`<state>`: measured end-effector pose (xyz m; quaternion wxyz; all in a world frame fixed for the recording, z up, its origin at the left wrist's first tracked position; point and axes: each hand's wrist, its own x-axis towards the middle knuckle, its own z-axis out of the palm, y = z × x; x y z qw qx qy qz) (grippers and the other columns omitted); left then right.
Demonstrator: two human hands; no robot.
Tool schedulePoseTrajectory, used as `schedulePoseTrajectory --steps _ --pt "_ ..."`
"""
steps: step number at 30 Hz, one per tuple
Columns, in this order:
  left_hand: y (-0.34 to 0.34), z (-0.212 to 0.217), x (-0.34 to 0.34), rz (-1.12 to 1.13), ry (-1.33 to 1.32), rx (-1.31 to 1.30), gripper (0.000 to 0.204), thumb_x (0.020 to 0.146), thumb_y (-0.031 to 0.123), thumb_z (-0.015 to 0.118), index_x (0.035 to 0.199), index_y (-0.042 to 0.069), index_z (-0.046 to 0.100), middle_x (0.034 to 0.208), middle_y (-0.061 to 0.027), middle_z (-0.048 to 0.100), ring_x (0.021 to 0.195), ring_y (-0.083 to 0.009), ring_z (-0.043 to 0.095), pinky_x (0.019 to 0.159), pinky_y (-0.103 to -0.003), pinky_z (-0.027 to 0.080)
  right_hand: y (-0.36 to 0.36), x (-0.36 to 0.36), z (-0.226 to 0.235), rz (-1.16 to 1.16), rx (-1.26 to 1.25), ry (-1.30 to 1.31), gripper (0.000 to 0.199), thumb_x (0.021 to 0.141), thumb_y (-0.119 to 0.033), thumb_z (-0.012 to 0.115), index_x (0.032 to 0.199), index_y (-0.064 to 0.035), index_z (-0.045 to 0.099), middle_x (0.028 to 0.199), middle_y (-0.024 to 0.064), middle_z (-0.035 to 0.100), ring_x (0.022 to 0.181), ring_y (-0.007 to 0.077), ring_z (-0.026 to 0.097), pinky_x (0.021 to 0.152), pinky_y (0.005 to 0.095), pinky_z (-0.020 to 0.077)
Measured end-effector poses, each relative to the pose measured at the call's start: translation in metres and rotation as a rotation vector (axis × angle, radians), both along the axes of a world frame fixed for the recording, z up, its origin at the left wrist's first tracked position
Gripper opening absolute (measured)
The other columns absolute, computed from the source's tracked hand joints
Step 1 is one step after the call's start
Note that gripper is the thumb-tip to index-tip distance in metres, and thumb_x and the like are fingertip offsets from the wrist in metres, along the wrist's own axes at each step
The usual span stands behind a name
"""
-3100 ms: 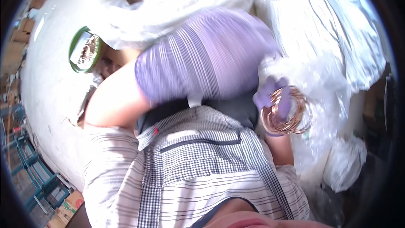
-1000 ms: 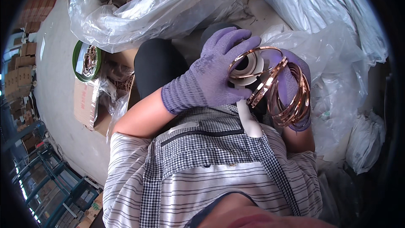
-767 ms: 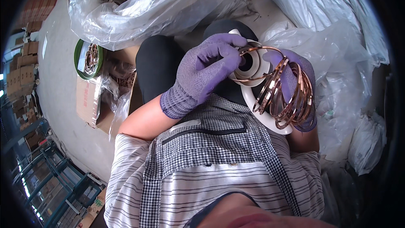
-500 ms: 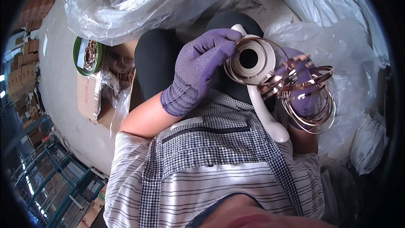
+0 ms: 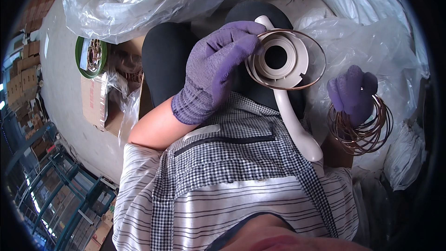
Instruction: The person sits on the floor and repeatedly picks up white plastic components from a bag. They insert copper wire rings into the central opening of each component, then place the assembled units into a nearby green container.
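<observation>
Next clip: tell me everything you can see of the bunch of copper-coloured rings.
The bunch of copper-coloured rings is made of thin, rounded hoops, metallic by the look and mostly dark brown. They overlap at differing angles, too tangled to count. The bunch hangs loosely from the gloved right hand, whose curled fingers hold its upper part. It lies to the right of the pale plastic part, apart from it, with clear plastic sheeting behind.

White part (image 5: 293, 66) partly behind left hand (image 5: 214, 62)

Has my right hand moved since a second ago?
Yes: your right hand has shifted right, nearer the small white plastic bag.
</observation>
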<state>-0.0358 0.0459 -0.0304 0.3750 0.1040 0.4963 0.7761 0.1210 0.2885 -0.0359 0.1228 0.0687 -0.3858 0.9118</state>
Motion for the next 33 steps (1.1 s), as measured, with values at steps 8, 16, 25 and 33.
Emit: schedulePoseTrajectory --steps 8,16,25,33 --pt "-0.002 0.000 0.001 0.006 0.015 0.003 0.027 0.100 0.010 0.060 0.119 -0.006 0.069 0.119 -0.0091 0.069 0.106 -0.0146 0.065 0.097 -0.028 0.051 -0.026 -0.002 -0.026 -0.157 0.228 -0.171 0.037 0.097 0.000 0.054 0.133 -0.0051 0.061 0.081 0.0022 0.052 0.060 0.0051 0.044 0.062 0.0251 0.0435" --pt "-0.008 -0.004 0.001 -0.023 0.041 0.015 0.025 0.101 0.010 0.053 0.100 -0.009 0.069 0.133 -0.0184 0.061 0.119 -0.0250 0.062 0.108 -0.035 0.046 -0.018 -0.010 -0.037 -0.022 0.134 -0.172 0.028 0.100 -0.006 0.058 0.128 -0.0028 0.061 0.082 0.0017 0.053 0.061 0.0052 0.045 0.059 0.0240 0.0423" --pt "-0.013 0.014 -0.006 -0.029 0.311 -0.031 0.027 0.101 0.014 0.053 0.096 -0.007 0.070 0.138 -0.0202 0.058 0.131 -0.0257 0.053 0.113 -0.038 0.038 -0.038 -0.027 0.016 -0.142 0.735 -0.483 0.028 0.098 -0.010 0.062 0.124 0.0008 0.058 0.093 0.0046 0.054 0.078 0.0110 0.050 0.070 0.0264 0.0428" --pt "-0.012 0.036 -0.012 -0.209 0.558 -0.186 0.023 0.097 0.019 0.062 0.091 0.002 0.075 0.148 -0.0219 0.052 0.137 -0.0290 0.048 0.116 -0.039 0.035 -0.041 -0.013 -0.014 -0.275 0.901 -0.318 0.046 0.095 -0.011 0.068 0.136 0.0029 0.051 0.117 0.0121 0.056 0.101 0.0189 0.055 0.087 0.0312 0.0456"
